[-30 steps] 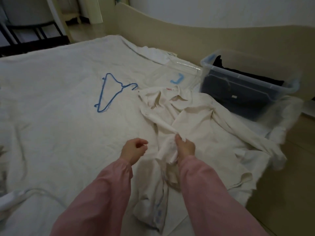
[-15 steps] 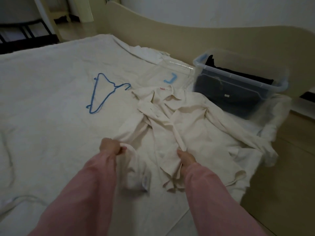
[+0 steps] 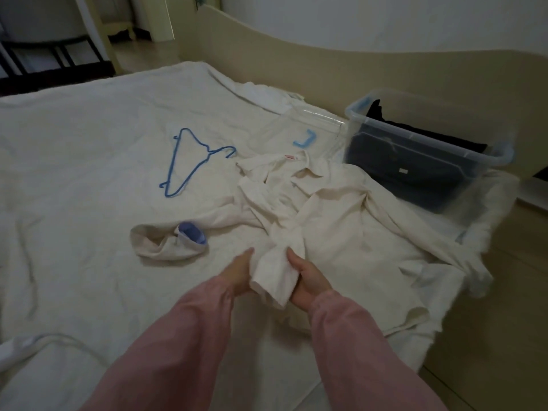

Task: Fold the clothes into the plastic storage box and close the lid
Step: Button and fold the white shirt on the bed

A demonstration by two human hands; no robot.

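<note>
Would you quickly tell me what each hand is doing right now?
Left hand: grips the shirt.
Right hand: grips the same shirt.

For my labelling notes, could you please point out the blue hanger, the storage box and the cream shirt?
blue hanger (image 3: 209, 151): head view, neck below hook.
storage box (image 3: 409, 185): head view, near side wall.
cream shirt (image 3: 341, 221): head view, front panel.

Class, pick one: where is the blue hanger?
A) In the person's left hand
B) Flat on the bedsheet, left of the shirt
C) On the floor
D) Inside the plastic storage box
B: the blue hanger lies flat on the bedsheet, left of the cream shirt.
</note>
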